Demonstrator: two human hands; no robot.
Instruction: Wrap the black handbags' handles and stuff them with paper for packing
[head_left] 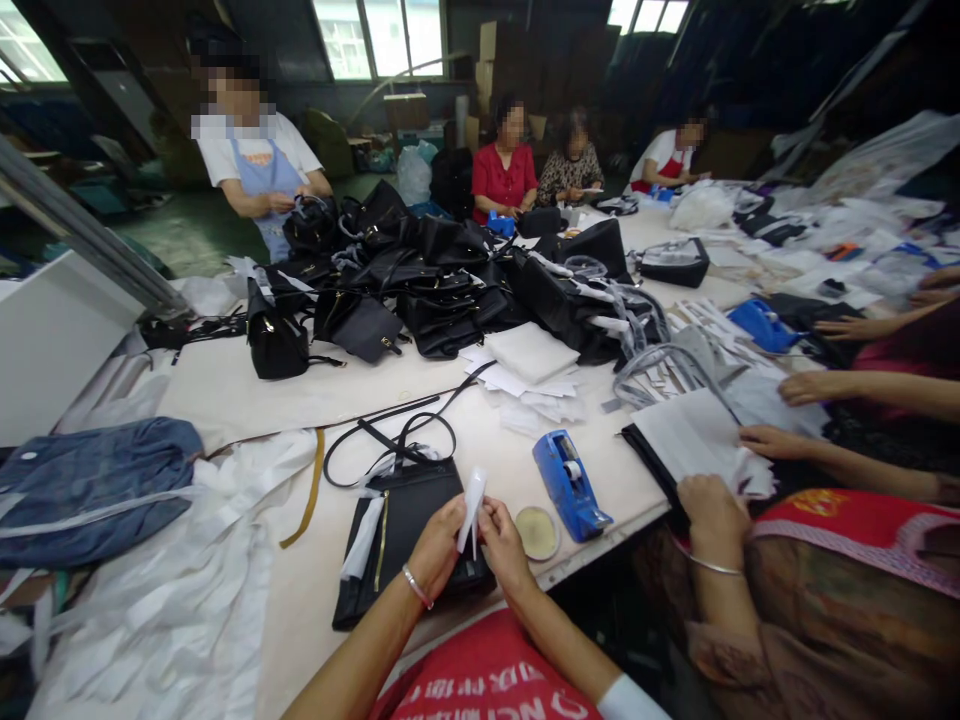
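Note:
My left hand [439, 542] and my right hand [504, 540] are close together, both closed on a folded strip of white paper [472, 505] that stands up between them. Below them on the table lies a black handbag [409, 520] with a gold zipper. White wrapping [365, 540] covers part of its front at the left. The bag's thin black strap [382, 425] loops across the table behind it. Just right of my right hand is a round, shallow tin [537, 532] with a pale yellowish surface. Beside it stands a blue tape dispenser [570, 487].
A large heap of black bags [420, 270] spans the table's back. White sheets [532, 355] lie before it; tangled white strips [180, 590] and a blue cloth [97, 490] lie left. At right, a co-worker's hands [712, 515] hold a paper-covered black bag. Other people work around the table.

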